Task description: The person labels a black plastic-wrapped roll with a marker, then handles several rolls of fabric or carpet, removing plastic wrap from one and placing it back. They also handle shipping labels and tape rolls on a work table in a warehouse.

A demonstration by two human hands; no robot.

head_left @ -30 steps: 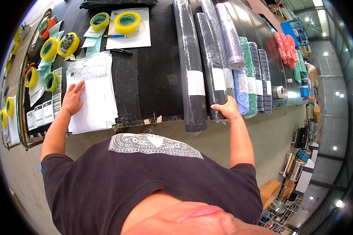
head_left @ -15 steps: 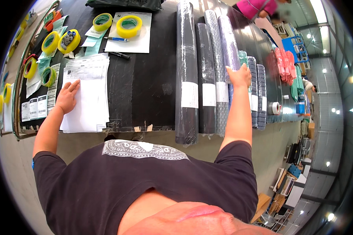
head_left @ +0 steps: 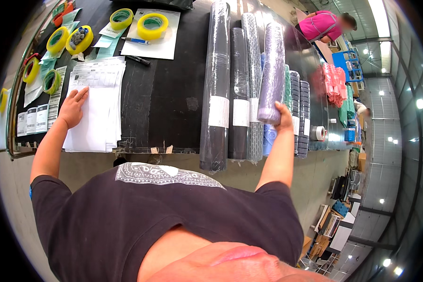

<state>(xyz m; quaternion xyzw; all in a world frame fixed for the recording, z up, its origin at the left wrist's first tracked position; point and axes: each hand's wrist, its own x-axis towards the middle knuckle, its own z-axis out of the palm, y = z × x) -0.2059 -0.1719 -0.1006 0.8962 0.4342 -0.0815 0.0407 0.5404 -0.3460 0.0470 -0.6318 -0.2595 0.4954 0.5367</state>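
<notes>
My left hand (head_left: 74, 109) rests on a stack of printed white sheets (head_left: 95, 122), fingers stretched out over the upper sheet. At the right, my right hand (head_left: 284, 117) grips the near end of a light purple roll (head_left: 272, 66) in clear plastic wrap. That roll lies slightly tilted over a blue roll (head_left: 269, 138), which is mostly hidden. Left of it are a grey patterned roll (head_left: 254, 80), a narrower dark roll (head_left: 238, 66) and a long black roll (head_left: 216, 56), each with a white label. A green roll (head_left: 287, 87) and dark ribbed rolls (head_left: 304, 101) lie on its right.
Several yellow tape rolls (head_left: 152, 27) sit on the black table (head_left: 167, 94) at left, beside a blue pen (head_left: 137, 41), a black marker (head_left: 137, 59) and labels (head_left: 32, 120). Pink wrapped bundles (head_left: 333, 84) lie farther right. A person in pink (head_left: 320, 26) stands beyond the table.
My right hand has closed on the purple roll's near end and drawn it toward me, uncovering more of it. My left hand stays on the papers. The person in pink shows more fully.
</notes>
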